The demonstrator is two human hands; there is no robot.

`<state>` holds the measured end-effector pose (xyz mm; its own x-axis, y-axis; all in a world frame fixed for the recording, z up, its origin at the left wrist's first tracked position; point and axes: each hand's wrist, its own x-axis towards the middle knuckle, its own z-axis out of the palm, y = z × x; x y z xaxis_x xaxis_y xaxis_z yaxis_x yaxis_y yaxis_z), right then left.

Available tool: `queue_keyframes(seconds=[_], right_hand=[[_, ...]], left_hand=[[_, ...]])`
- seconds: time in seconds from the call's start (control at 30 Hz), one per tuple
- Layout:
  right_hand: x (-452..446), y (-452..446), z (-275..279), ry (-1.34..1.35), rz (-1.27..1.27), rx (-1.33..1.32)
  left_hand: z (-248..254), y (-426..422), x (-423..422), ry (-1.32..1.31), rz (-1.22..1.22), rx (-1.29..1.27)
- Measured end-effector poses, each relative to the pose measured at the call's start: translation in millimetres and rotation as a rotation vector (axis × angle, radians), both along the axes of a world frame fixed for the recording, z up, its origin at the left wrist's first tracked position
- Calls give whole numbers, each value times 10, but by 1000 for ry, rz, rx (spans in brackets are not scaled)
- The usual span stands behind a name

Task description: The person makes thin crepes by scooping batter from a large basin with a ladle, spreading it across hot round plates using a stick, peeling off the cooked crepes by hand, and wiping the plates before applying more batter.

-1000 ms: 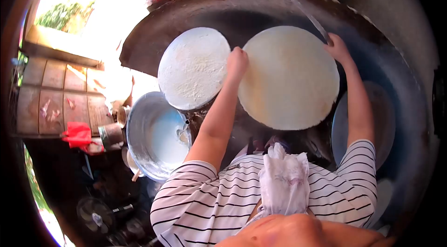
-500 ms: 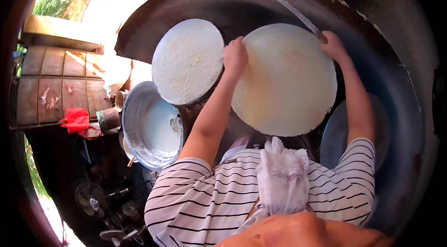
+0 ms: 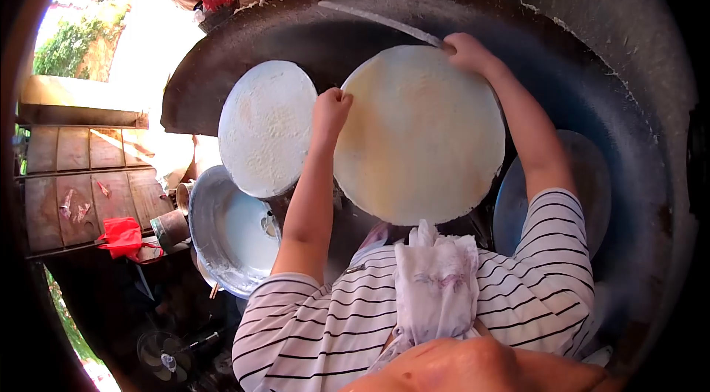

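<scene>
My right hand (image 3: 470, 54) is closed around one end of a long, thin flat stick (image 3: 381, 22), above the far edge of a large round pale surface (image 3: 421, 148). The stick points left across the back. This surface is smooth, with faint yellowish stains. My left hand (image 3: 330, 112) is a fist at its left edge; whether anything is pinched in the fingers is hidden. Left of that hand sits a smaller white disc (image 3: 266, 133) with a bumpy, residue-flecked top.
A basin (image 3: 244, 237) of whitish liquid stands at the lower left, with a metal utensil inside. A tall curved dark wall (image 3: 244, 41) rings the back and right. Another round lid-like disc (image 3: 584, 192) lies under my right arm. A fan (image 3: 164, 355) stands low left.
My right hand has moved left along the far edge of the large round surface, and the stick has swung left with it. My left hand stays by the left edge. The view has shifted slightly.
</scene>
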<state>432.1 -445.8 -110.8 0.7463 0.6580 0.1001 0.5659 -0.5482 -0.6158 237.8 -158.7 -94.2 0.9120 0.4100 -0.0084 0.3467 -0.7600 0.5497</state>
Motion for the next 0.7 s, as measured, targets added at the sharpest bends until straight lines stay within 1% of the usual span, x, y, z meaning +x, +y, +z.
queue_keyframes(seconds=[0.07,0.1,0.17,0.2,0.23,0.3,0.33,0.37,0.4,0.43,0.47,0.5,0.57,0.6,0.63,0.67,0.7], right_hand=[[38,96,102,31,51,-73],[93,152,6,-73,67,11],[148,294,-79,-18,110,-43],[175,392,-5,-4,127,-65],[158,425,137,148,70,-70],[213,450,124,62,106,-32],[159,444,123,33,134,-25],[137,471,161,160,124,-54],[111,491,179,125,133,-78],[105,518,205,77,137,-94],[102,535,239,31,141,-108],[45,472,358,9,107,-124],[12,175,321,-141,47,77],[-144,-73,469,-225,-28,188],[-291,-357,620,-250,-89,171],[-574,-561,890,-151,-210,200],[-756,-776,854,-264,-253,258]], left_hand=[[214,-116,-108,56,63,-197],[210,-147,-152,-28,64,-248],[170,-139,-227,93,92,-173],[203,-128,-200,139,100,-131],[249,-130,-192,75,84,-131],[336,-250,-307,-27,60,-141],[387,-344,-374,-59,47,-100],[467,-451,-424,-94,30,-59],[531,-516,-391,-151,4,-9],[574,-563,-414,-153,-12,26],[637,-614,-434,-213,-27,24],[709,-690,-509,-256,-39,19],[875,-853,-697,-272,-78,-43],[975,-941,-796,-257,-97,-38],[1078,-1032,-878,-252,-119,-34],[1189,-1114,-962,-250,-142,-31],[1320,-1189,-1056,-275,-219,-5]])
